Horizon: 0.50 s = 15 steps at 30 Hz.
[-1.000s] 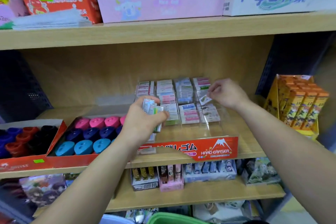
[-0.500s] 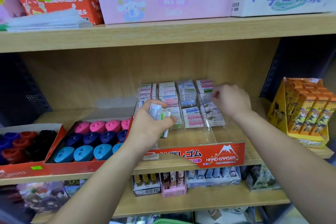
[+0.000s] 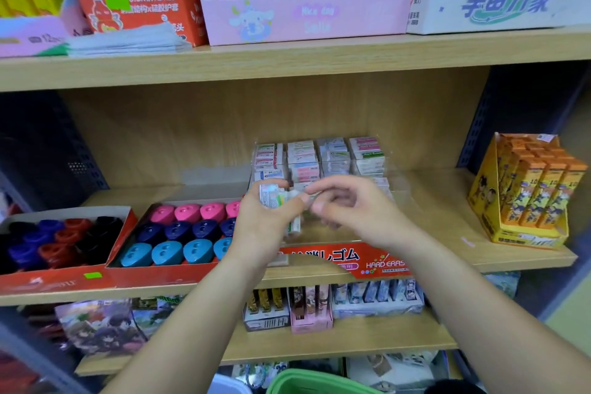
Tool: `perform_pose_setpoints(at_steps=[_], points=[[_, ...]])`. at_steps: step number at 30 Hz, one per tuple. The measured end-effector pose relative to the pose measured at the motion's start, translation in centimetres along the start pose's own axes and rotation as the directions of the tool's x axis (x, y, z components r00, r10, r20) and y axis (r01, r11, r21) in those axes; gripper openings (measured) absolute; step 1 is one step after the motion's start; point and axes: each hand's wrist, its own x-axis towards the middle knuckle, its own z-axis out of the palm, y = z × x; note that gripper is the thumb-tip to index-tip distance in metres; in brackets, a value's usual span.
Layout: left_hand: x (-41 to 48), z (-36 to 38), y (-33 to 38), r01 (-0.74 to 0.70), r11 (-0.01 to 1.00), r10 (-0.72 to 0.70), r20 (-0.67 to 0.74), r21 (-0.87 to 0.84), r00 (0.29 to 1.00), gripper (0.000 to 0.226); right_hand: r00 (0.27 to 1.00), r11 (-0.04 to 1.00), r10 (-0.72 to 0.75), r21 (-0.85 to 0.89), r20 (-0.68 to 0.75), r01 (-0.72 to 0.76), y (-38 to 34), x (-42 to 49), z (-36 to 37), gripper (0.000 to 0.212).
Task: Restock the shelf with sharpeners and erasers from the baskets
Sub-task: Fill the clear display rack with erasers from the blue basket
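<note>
While left hand (image 3: 265, 229) grips erasers (image 3: 271, 198) — upright (blurred), right hand (image 3: 350, 209) pinching.

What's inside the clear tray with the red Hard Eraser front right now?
Four columns of wrapped erasers fill the back of the clear tray. Its front half is hidden by the left hand, which grips a small bundle, and the right hand.

The middle wooden shelf (image 3: 447, 211) is carrying four displays in a row. At its left end a red tray (image 3: 48, 283) is holding dark sharpeners (image 3: 57, 240). Touching it, a second red tray (image 3: 153, 277) is showing rows of pink, navy and teal ones. Next a clear box (image 3: 323, 257) with a red front is sitting, with stacked erasers (image 3: 303, 160) filling its back. An orange carton (image 3: 527, 189) is standing well apart at the right end.
</note>
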Motion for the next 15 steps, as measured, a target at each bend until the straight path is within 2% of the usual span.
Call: perform_pose_setpoints(at_steps=[2, 5, 9, 12, 15], points=[[-0.3, -0.3, 0.1, 0.014, 1.0, -0.015, -0.036, -0.024, 0.999, 0.045, 0.999, 0.999, 0.016, 0.042, 0.036, -0.018, 0.0, -0.7, 1.7, 0.039], [-0.9, -1.0, 0.2, 0.037, 0.998, -0.04, -0.057, -0.057, 0.998, 0.046, 0.999, 0.999, 0.037, 0.035, -0.019, -0.036, 0.0, -0.9, 3.4, 0.051], [-1.8, -2.1, 0.4, 0.049, 0.996, -0.054, -0.056, -0.078, 0.997, 0.03, 0.999, 0.999, 0.032, 0.008, -0.01, -0.032, -0.3, -0.7, 4.5, 0.043], [-2.1, -2.9, 0.6, 0.089, 0.973, -0.102, -0.051, -0.212, 0.993, 0.029, 0.993, 0.989, 0.119, 0.089, -0.003, -0.119, -0.8, -0.7, 4.7, 0.034], [-2.3, -3.4, 0.4, 0.087, 0.978, -0.101, -0.062, -0.19, 0.993, 0.03, 0.987, 0.964, 0.16, 0.21, 0.027, -0.162, -1.0, -1.1, 5.3, 0.027]])
